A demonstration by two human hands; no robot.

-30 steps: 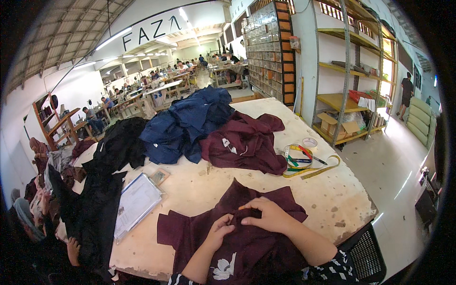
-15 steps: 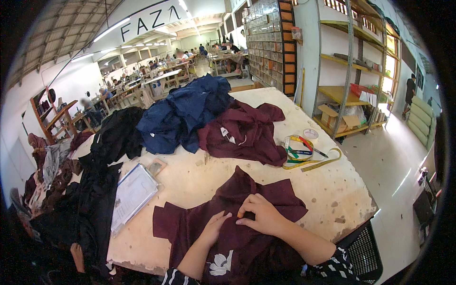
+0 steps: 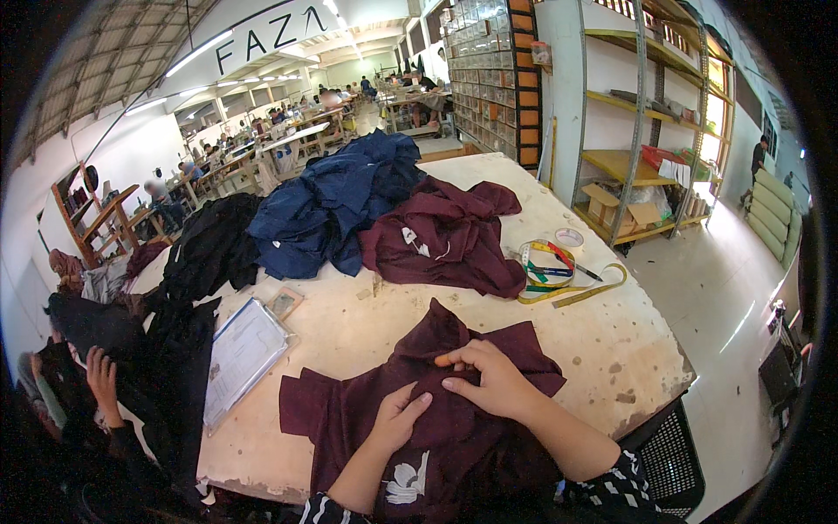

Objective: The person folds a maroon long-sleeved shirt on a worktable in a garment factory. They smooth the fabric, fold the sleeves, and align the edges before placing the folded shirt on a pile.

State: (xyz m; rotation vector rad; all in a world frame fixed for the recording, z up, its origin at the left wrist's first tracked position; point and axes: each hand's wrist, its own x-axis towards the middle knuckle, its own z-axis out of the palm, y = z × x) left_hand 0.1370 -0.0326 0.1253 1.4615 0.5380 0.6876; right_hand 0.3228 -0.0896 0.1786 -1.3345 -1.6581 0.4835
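A large sign (image 3: 262, 35) of dark letters runs across the white wall high at the far left. An open brown cardboard box (image 3: 624, 208) sits on the lowest shelf of the yellow rack (image 3: 650, 113) right of the worktop (image 3: 489, 323). A white neck label (image 3: 408, 236) shows on the maroon garment pile (image 3: 445, 240) mid-worktop.

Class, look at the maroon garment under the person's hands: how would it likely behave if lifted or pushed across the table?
The maroon garment is creased and bunched under the left hand and right hand, so it would probably droop limply if lifted. Pushed, it would likely wrinkle up rather than slide whole on the rough table. It looks thin, so probably light.
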